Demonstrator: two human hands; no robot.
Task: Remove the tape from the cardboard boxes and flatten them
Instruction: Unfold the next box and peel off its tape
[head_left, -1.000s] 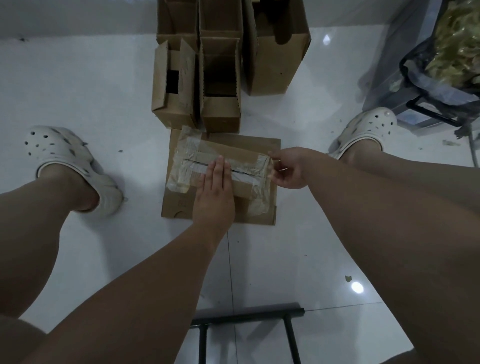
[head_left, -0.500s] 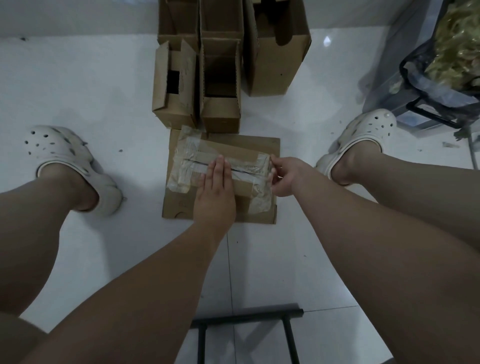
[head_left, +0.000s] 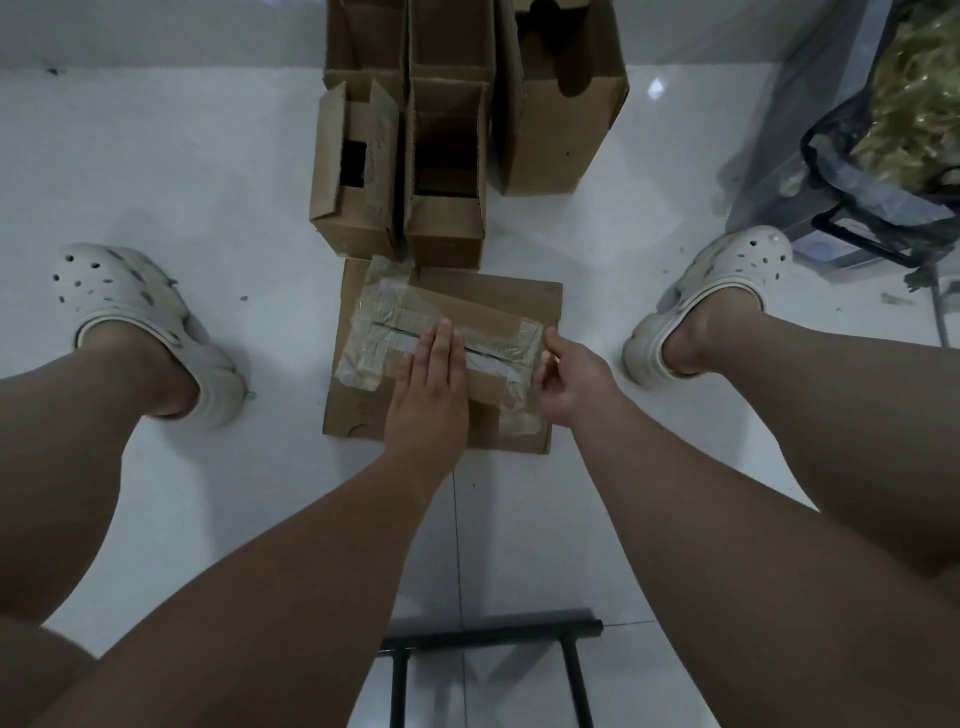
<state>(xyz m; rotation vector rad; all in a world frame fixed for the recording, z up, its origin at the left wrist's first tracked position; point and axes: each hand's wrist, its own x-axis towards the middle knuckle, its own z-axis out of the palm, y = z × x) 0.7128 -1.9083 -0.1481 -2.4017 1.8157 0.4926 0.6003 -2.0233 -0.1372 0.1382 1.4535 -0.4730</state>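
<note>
A small taped cardboard box (head_left: 467, 314) lies on a flattened sheet of cardboard (head_left: 358, 415) on the white floor between my feet. Clear tape (head_left: 379, 332) runs along its top seam and over both ends. My left hand (head_left: 431, 389) lies flat on the box top, fingers straight, pressing it down. At the box's right end, my right hand (head_left: 569, 379) has its fingers curled and pinches the tape there.
Three open cardboard boxes (head_left: 447, 171) stand upright just behind the taped one, the tallest (head_left: 561, 104) at the right. A clear bag of plant matter (head_left: 909, 119) sits at the far right. A black metal frame (head_left: 493, 660) is near my body. My shoes (head_left: 140, 317) flank the boxes.
My right hand has moved left and closed in on the box's right end, now pinching the tape. The left hand stays pressed on the top.
</note>
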